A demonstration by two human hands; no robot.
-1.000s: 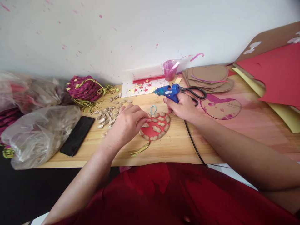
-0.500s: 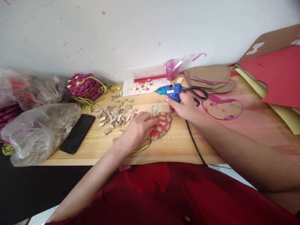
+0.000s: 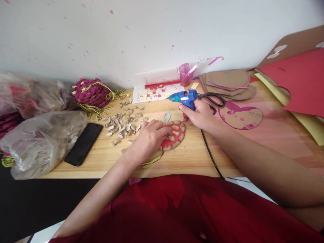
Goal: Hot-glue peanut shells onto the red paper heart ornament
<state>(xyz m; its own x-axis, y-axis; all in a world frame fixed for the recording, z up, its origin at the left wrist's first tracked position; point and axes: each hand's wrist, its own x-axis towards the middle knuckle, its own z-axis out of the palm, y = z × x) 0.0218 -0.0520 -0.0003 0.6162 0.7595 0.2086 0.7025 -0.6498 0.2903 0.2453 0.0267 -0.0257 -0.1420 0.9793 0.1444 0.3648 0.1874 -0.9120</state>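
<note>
My right hand (image 3: pixel 198 113) grips a blue glue gun (image 3: pixel 184 98), its nozzle pointing left above the table. A black cord runs down from the gun to the front edge. Fingers bent and close together, my left hand (image 3: pixel 152 138) presses on a peanut shell on a rounded red card (image 3: pixel 168 143); the fingertips are partly hidden. Rows of peanut shells (image 3: pixel 175 144) line the card's edge and middle. A light blue loop (image 3: pixel 167 117) sticks out at its top, and yellow-green strings (image 3: pixel 153 161) show below my left hand. Loose peanut shells (image 3: pixel 121 125) lie left of that hand.
A phone (image 3: pixel 83 144) and plastic bags (image 3: pixel 45 145) are at left, near a purple star-dotted ornament (image 3: pixel 92 92). Behind are a star sheet (image 3: pixel 140 95) and a purple cup (image 3: pixel 186 76). Black scissors (image 3: pixel 215 98), cardboard shapes (image 3: pixel 230 79) and red sheets (image 3: pixel 301 77) are at right.
Both hands stay nearly where they were, the left on the card and the right on the glue gun. The view has shifted very slightly.
</note>
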